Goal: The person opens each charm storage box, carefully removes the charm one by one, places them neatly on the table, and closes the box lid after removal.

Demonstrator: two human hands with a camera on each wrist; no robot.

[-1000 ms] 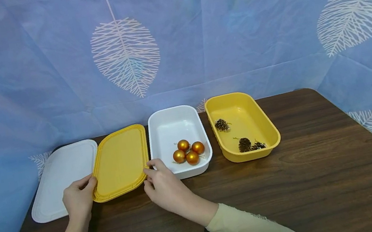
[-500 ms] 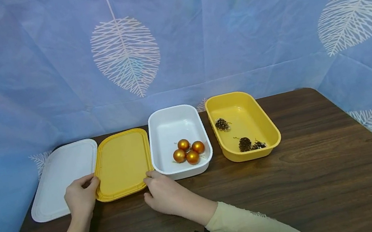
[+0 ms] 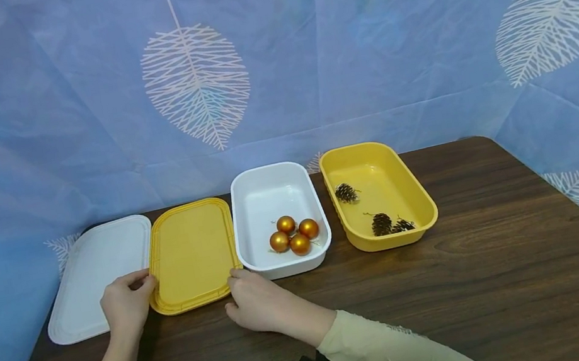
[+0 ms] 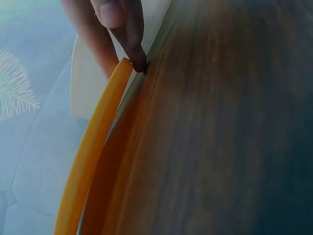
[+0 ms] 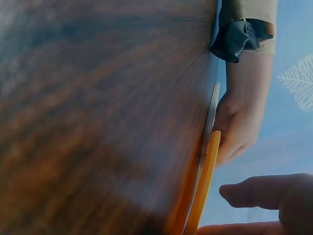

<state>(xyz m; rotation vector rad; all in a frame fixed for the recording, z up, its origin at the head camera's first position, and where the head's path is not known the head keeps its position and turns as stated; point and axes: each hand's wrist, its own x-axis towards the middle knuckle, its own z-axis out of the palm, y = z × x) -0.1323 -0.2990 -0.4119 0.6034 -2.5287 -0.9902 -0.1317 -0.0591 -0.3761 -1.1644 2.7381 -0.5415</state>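
Note:
A yellow lid (image 3: 192,254) lies nearly flat on the table, left of the white tub (image 3: 287,267). My left hand (image 3: 127,303) pinches its near left corner; in the left wrist view, fingertips (image 4: 139,61) meet the lid's end close to the tabletop. My right hand (image 3: 258,301) is at the near right corner with fingers against the edge. In the right wrist view its thumb (image 5: 249,192) stands away from the yellow lid (image 5: 208,171). Several shiny orange baubles (image 3: 300,244) sit in the white tub.
A white lid (image 3: 103,269) lies at the far left, beside the yellow one. Right of the white tub stands a yellow tub (image 3: 392,242) holding pine cones (image 3: 381,224). Behind the dark wooden table (image 3: 484,276) hangs a blue leaf-patterned cloth (image 3: 304,63).
The yellow lid has come down from a tilt, its right side lowering to the table and shifting slightly right. My right hand has lowered with it, and its thumb has come off the lid.

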